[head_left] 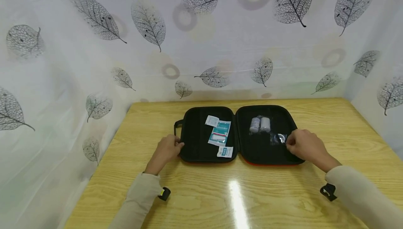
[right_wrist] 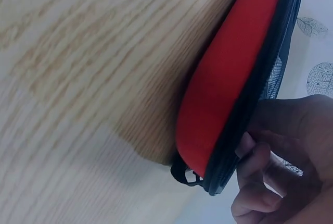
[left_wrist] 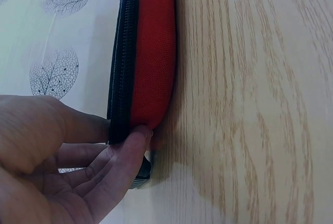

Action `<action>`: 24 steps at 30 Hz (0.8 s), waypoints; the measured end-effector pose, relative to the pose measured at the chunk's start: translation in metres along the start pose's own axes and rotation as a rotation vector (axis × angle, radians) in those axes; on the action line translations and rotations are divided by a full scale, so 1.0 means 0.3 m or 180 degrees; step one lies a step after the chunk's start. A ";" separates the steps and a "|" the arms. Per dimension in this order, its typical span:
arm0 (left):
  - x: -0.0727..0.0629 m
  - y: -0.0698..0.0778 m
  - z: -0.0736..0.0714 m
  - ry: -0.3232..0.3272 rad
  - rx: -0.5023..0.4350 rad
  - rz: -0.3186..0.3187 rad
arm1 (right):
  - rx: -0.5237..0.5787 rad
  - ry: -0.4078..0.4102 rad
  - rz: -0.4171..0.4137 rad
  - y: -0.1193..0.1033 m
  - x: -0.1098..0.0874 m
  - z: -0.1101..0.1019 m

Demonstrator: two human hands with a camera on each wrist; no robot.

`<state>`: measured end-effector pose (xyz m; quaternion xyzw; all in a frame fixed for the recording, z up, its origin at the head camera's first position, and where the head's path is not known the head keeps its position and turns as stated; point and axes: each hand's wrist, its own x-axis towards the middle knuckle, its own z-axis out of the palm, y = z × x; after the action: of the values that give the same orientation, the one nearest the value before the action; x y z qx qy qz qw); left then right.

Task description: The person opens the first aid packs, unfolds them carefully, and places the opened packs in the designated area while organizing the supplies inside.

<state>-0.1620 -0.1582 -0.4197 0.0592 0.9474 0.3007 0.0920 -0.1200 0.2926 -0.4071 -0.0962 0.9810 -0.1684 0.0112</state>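
A zippered case (head_left: 195,134), black inside and red outside, lies unfolded on the table. My left hand (head_left: 167,150) pinches the rim of its left half at the front corner, near the carry handle (head_left: 177,124). In the left wrist view, thumb and fingers meet at the zipper edge (left_wrist: 124,67). My right hand (head_left: 306,146) grips the outer rim of the right half, fingertips over the edge. The right wrist view has the red side (right_wrist: 223,73) beside those fingers. A teal packet (head_left: 222,128) and two small white packets (head_left: 225,151) sit in the left half.
Two wrapped white rolls (head_left: 265,124) and a clear packet with a white ring-shaped item (head_left: 281,138) lie in the right half. The wooden table (head_left: 201,187) extends around the case. A leaf-patterned curtain (head_left: 201,47) hangs behind and at both sides.
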 end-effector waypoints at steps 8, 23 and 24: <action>0.001 -0.003 0.001 -0.0034 0.0018 -0.0018 | -0.0005 -0.0002 -0.0107 -0.018 -0.013 0.005; 0.000 -0.001 -0.001 -0.0007 0.0054 0.0020 | 0.0107 -0.0018 -0.0220 -0.009 -0.011 0.017; 0.000 -0.002 -0.001 -0.0009 0.0045 0.0015 | 0.0126 -0.0039 -0.0229 -0.009 -0.011 0.016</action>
<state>-0.1622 -0.1588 -0.4197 0.0625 0.9493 0.2940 0.0922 -0.1160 0.2891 -0.4109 -0.1322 0.9732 -0.1875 0.0131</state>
